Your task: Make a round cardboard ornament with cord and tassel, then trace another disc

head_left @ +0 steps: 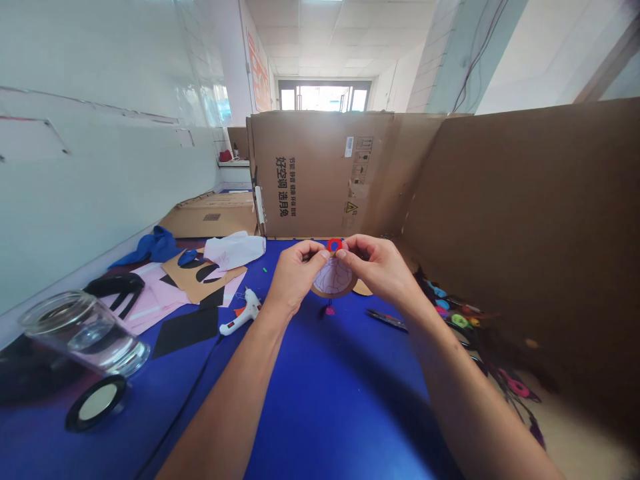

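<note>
Over the blue tabletop I hold up a round cardboard disc (pixel 334 279), its white face marked with drawn lines. At its top edge is a small red ring (pixel 330 243) with a blue middle. My left hand (pixel 299 275) pinches the top of the disc from the left, thumb at the ring's lower edge. From the right, my right hand (pixel 381 265) pinches the same spot, its fingertips close to the left ones. Below the disc a small pink piece (pixel 330 311) shows; whether it hangs or lies on the table I cannot tell.
Left are a white glue gun (pixel 242 313), black sheet (pixel 186 331), cut cardboard (pixel 187 287), blue cloth (pixel 155 247), a glass jar of water (pixel 90 333) and its lid (pixel 96 404). Scissors (pixel 387 320) and colourful pieces (pixel 459 321) lie right. Cardboard walls (pixel 320 180) stand behind.
</note>
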